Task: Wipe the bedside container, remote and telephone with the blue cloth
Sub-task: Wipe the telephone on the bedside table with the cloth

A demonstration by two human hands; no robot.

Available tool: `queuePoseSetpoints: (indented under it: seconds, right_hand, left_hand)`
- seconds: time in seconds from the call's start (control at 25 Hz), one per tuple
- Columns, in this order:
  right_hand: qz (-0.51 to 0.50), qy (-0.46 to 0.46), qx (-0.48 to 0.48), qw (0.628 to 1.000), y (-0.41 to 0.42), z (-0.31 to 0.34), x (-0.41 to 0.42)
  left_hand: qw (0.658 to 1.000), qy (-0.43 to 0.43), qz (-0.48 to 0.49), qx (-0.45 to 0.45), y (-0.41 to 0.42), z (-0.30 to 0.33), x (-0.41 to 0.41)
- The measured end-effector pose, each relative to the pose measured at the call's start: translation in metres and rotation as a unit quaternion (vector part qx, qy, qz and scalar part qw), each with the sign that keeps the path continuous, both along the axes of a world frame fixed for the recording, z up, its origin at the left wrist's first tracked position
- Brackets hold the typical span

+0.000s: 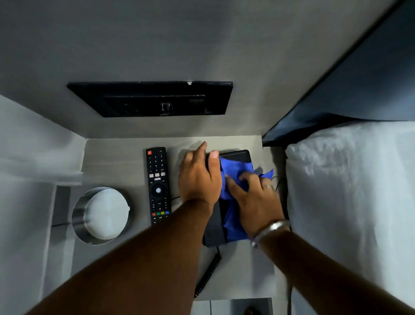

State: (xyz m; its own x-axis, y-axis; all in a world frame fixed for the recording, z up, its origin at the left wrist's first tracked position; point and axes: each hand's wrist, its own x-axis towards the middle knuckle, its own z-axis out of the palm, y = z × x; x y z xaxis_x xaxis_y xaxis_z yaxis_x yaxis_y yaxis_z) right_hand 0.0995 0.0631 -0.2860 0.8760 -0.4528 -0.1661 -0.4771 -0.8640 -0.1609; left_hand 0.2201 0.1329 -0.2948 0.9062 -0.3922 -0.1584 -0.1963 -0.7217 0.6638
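A black telephone (237,155) lies on the right side of the grey bedside table (121,161), mostly covered by my hands and the blue cloth (233,173). My left hand (199,176) grips the telephone's left side, thumb over its top edge. My right hand (256,200) presses the bunched blue cloth onto the telephone's face. A black remote (158,183) lies flat to the left of the telephone, buttons up. A round metal container (102,215) with a pale inside stands at the table's left front.
A coiled black cord (208,275) runs from the telephone toward the table's front edge. A white pillow and bed (360,198) border the table on the right. A dark wall panel (151,99) hangs above the table. A curtain (23,165) hangs at the left.
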Motion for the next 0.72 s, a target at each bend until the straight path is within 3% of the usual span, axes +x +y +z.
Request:
queuePoseSetpoints:
  seconds: [0.16, 0.32, 0.4, 0.48, 0.6, 0.72]
  right_hand:
    - [0.076, 0.080, -0.028, 0.993, -0.023, 0.007, 0.013]
    - [-0.071, 0.155, -0.029, 0.985, -0.060, 0.012, -0.033]
    - [-0.101, 0.071, -0.014, 0.992, -0.055, 0.018, -0.023]
    - [-0.048, -0.023, 0.022, 0.998, -0.035, 0.017, 0.004]
    - [0.079, 0.047, 0.021, 0.996, -0.021, 0.011, 0.028]
    - [0.060, 0.084, -0.003, 0.995, -0.055, 0.012, 0.018]
  left_hand:
    - [1.000, 0.009, -0.007, 0.001, 0.000, 0.003, 0.002]
    - [1.000, -0.005, -0.012, 0.010, 0.001, 0.004, 0.002]
    - [1.000, -0.004, -0.015, 0.004, 0.000, 0.002, 0.001]
    - [1.000, -0.001, -0.004, 0.001, 0.000, 0.000, 0.002]
    - [1.000, 0.003, -0.002, -0.012, -0.001, -0.001, 0.002]
    - [1.000, -0.001, 0.001, -0.020, -0.001, -0.001, 0.002]
